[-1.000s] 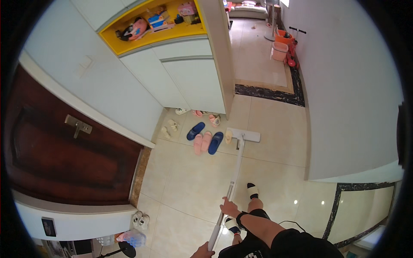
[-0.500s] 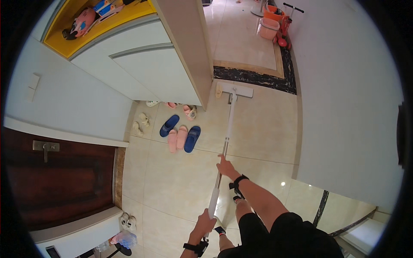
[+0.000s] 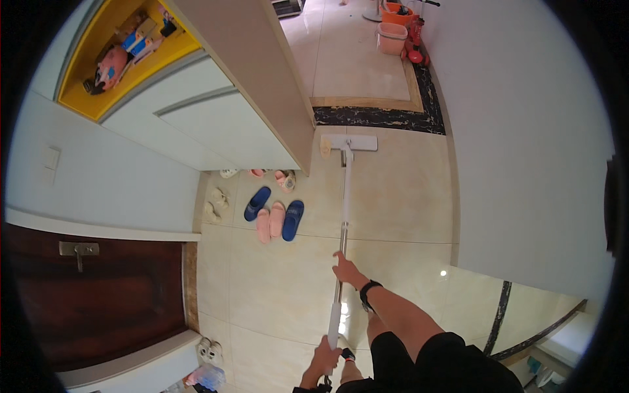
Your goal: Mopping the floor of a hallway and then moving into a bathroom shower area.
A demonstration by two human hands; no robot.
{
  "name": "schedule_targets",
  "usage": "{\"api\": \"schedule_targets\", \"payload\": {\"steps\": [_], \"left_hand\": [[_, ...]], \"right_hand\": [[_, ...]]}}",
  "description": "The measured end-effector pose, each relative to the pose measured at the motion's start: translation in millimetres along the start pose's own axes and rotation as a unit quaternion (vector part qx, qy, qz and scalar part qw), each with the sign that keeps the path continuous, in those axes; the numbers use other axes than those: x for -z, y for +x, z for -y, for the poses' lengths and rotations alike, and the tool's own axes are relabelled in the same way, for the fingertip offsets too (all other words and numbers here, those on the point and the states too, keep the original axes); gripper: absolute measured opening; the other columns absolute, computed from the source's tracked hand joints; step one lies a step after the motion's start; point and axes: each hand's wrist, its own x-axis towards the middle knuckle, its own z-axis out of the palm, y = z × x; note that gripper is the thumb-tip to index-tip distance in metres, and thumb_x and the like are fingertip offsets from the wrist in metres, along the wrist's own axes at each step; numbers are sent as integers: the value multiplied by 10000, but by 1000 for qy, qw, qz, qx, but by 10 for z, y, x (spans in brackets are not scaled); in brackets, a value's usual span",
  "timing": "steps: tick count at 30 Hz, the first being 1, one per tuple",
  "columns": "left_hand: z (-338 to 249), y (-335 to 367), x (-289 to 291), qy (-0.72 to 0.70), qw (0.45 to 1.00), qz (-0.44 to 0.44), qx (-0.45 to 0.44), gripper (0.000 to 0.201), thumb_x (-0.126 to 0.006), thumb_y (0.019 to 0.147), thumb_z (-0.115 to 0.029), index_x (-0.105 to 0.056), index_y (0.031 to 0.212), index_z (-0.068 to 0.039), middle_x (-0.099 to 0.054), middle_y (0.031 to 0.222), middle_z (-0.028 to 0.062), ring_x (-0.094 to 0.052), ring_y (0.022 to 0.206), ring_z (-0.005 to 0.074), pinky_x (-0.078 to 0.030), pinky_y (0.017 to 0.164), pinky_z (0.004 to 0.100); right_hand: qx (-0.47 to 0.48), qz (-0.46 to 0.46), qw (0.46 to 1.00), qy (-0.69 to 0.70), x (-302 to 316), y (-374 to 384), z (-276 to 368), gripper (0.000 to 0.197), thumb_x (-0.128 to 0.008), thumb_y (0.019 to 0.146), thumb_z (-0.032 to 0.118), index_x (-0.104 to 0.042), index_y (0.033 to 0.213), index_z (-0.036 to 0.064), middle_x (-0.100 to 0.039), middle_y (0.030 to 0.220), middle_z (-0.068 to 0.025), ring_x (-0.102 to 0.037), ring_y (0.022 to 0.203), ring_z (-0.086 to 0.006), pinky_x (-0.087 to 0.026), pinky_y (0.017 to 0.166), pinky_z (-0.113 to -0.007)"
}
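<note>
I hold a flat mop (image 3: 346,190) with a long white and silver pole in both hands. My left hand (image 3: 324,359) is wrapped round the white grip near the pole's lower end. Further up, my right hand (image 3: 347,270) closes round the silver section, its index finger lying along the pole. The white rectangular mop head (image 3: 362,143) lies flat on the tiled floor, just short of the dark marble threshold. A beige object (image 3: 325,147), perhaps a small slipper, touches or lies beside the head's left end; I cannot tell which.
Blue slides (image 3: 293,220) and pink slippers (image 3: 277,219) lie on the floor left of the pole. A white cabinet (image 3: 223,124) stands behind them. A wall (image 3: 517,144) runs along the right. Orange and pink buckets (image 3: 392,38) and a red scooter (image 3: 415,42) stand beyond the threshold (image 3: 380,119).
My view has shifted a little, so the door and cabinet sit differently in it. Both hands keep their hold on the mop, and its pole now appears more upright.
</note>
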Motion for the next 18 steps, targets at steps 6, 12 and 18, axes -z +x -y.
{"api": "schedule_targets", "payload": {"steps": [6,12,18], "left_hand": [[931,-840,-104,63,998,-21,14,454,-565,719,-122,-385,1113,14,-543,617,107,-529,451,177,-451,423,314],[2002,-1737,-166,3,996,-31,-78,363,-552,751,-131,-402,1053,6,-537,624,120,-514,481,184,-435,423,339],[2706,-2449,-19,-13,995,-34,-96,290,-559,759,-151,-462,1001,-24,-541,625,92,-510,488,171,-427,433,317]], "right_hand": [[-18,55,997,42,-654,-1093,95,442,-507,760,154,-278,1137,129,-526,556,-170,-561,591,-382,-441,579,-475],[0,86,996,18,-1248,-2239,100,443,-513,758,188,-294,1118,48,-564,659,-186,-586,693,-376,-461,639,-459],[-25,122,992,-34,-1918,-2863,109,423,-495,775,227,-313,1085,5,-586,678,-176,-599,646,-322,-480,587,-419]]}}
